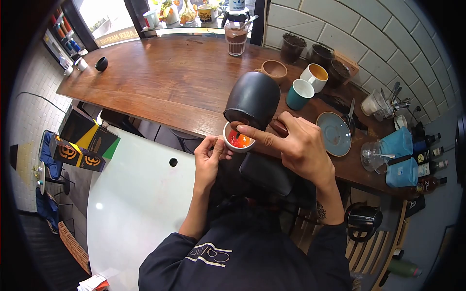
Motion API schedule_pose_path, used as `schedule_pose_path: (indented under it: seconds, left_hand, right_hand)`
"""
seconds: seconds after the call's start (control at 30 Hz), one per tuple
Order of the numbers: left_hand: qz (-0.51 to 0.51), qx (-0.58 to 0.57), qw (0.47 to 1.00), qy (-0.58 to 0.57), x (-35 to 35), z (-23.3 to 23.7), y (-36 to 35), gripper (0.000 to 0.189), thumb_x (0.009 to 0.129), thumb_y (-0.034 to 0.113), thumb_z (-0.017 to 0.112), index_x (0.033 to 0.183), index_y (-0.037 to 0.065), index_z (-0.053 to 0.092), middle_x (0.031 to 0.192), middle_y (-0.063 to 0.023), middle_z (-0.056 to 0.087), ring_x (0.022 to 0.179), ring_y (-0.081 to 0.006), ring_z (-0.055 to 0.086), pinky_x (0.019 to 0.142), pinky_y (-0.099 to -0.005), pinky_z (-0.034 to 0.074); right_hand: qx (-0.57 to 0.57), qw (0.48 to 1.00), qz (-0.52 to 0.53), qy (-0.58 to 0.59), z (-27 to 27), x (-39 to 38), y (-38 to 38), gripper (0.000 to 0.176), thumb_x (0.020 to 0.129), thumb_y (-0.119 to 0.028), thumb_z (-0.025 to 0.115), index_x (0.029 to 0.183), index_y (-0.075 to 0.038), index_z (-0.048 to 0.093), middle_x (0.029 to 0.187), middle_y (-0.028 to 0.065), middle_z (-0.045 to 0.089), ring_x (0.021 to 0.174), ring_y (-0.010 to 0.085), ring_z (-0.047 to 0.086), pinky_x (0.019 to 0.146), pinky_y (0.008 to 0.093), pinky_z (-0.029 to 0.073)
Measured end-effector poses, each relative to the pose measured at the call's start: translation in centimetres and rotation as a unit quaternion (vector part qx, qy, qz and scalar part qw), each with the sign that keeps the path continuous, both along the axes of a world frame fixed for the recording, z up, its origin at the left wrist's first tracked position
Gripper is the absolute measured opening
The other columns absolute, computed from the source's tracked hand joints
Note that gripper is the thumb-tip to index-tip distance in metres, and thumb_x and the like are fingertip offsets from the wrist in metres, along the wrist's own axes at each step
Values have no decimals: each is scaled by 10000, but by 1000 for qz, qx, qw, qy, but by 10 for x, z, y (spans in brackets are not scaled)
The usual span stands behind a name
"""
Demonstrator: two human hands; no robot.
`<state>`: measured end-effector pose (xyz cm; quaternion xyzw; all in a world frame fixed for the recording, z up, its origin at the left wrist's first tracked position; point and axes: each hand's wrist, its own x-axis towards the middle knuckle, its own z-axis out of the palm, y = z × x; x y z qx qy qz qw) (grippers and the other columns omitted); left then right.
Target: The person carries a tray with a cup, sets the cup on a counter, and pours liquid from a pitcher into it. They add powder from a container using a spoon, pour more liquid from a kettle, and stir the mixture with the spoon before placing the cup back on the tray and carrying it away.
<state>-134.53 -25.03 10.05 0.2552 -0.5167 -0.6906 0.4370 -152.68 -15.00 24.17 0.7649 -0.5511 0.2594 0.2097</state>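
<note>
My left hand [208,160] is closed on a small white cup [226,145], gripping its left side. Red and orange colour shows inside the cup; what exactly it is I cannot make out. A matte black pot [253,94] is tipped over the cup, its lower end at the cup's rim. The fingers of my right hand [296,145] wrap round the pot's brown handle [278,127], while its index finger stretches toward the pot's low end above the cup. Any stream of liquid is hidden.
A brown bowl [274,71], a teal cup [300,94] and a white mug [314,78] stand behind on the wooden counter [160,82]. To the right lie a blue-grey plate [334,134], knife [350,114] and bottles [432,167]. A glass of brown drink [236,41] stands further back.
</note>
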Motion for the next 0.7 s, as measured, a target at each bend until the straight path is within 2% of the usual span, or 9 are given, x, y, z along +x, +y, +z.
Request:
schedule_pose_path:
  seconds: [0.27,0.37,0.43,0.47,0.53,0.57,0.6,0.67,0.7]
  left_hand:
    - [-2,1,1000,1,-1,2,2,213,951,203,541,932,-9,559,786,-53,604,699,-124,624,629,-233,524]
    - [-4,2,1000,1,-4,2,1,208,952,199,539,935,-8,555,784,-51,598,696,-124,622,632,-233,526]
    - [-9,5,1000,-6,-4,2,0,246,949,268,544,938,22,547,800,-50,595,712,-114,600,645,-239,499]
    - [-12,4,1000,-6,-5,3,-1,246,949,268,544,938,22,547,800,-50,595,712,-114,600,645,-239,499]
    - [-5,3,1000,-8,-5,4,-2,242,949,267,544,944,25,547,794,-44,591,706,-107,596,644,-231,498]
    - [-9,1,1000,-8,-5,4,-4,242,949,267,544,944,25,547,794,-44,591,706,-107,596,644,-231,498]
    - [-3,-8,1000,-8,-5,5,-5,232,952,259,541,945,27,549,793,-40,591,705,-102,594,643,-224,495]
    - [-4,-18,1000,-8,-5,5,-10,222,954,251,539,946,29,550,792,-37,590,703,-98,591,642,-216,493]
    - [13,-22,1000,-14,-4,4,-15,212,957,241,534,946,30,550,793,-35,592,704,-94,590,643,-210,490]
  right_hand:
    - [-27,1000,6,-6,-4,-5,0,611,728,-77,659,1248,-384,566,841,31,592,655,164,609,557,286,508]
    - [9,997,-17,-72,-2,-6,7,644,704,-81,681,1271,-356,551,826,60,586,644,206,605,571,318,513]
    - [74,975,-46,-206,3,-7,13,654,733,-23,655,1308,-305,520,809,102,582,655,257,601,599,351,510]
    - [72,975,-48,-206,-3,-11,13,654,733,-23,655,1308,-305,520,809,102,582,655,257,601,599,351,510]
    - [22,950,-103,-294,-23,-23,12,657,764,37,593,1340,-259,483,797,128,576,697,299,606,648,372,504]
    - [29,943,-112,-311,-20,-22,17,641,795,80,520,1369,-195,443,909,168,621,813,323,636,724,360,498]
    - [27,943,-116,-312,-19,-21,20,641,795,80,520,1369,-195,443,909,168,621,813,323,636,724,360,498]
    - [23,892,-146,-427,-19,-20,24,629,811,75,518,1390,-142,400,1098,204,613,939,331,639,787,344,488]
    - [28,887,-155,-435,-21,-22,28,611,829,72,500,1398,-107,371,1246,217,549,1028,309,623,826,329,480]
